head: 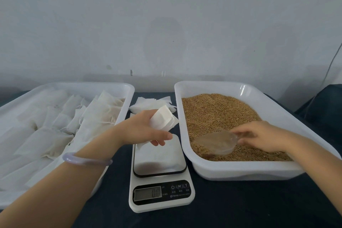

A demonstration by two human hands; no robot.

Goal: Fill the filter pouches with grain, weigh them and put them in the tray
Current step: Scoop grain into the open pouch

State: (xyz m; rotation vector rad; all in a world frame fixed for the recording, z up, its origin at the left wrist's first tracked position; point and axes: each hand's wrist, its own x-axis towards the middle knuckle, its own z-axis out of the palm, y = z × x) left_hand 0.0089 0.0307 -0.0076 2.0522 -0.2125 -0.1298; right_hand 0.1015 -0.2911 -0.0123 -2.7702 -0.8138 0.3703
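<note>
Head view: empty pouch (162, 119) in left hand (140, 129), above scale (160, 168).

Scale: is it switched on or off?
On. The scale has dark digits showing on its grey display, though they are too blurred to read.

We find the scale (159, 159) hemmed between the pouch tray (124, 109) and the grain tray (240, 170), with only narrow dark strips either side. Loose empty pouches (146, 105) fill the gap behind it; the table (249, 203) in front of the grain tray lies open.
</note>
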